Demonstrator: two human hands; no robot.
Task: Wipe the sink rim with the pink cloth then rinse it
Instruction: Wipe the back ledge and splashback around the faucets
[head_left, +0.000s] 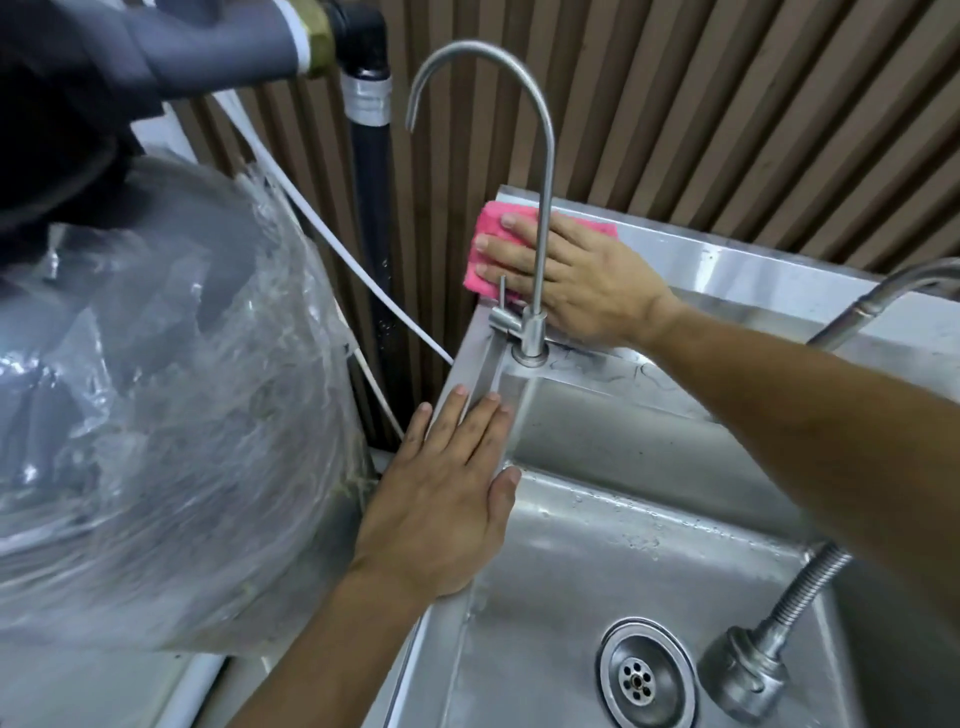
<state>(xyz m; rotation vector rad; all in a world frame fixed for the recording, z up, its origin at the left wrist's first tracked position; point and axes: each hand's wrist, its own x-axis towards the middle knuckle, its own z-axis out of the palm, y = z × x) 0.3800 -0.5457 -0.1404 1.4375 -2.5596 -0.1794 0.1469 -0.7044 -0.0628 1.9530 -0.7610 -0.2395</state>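
The right hand (582, 280) lies flat, fingers (506, 241) spread a little, pressing the pink cloth (491, 249) onto the sink's back left corner rim (727, 260). The cloth shows beyond the fingertips and probably runs under the palm. The faucet (540, 208) stands just in front of those fingers. The left hand (441, 499) rests flat on the left rim, fingers together, thumb over the basin edge.
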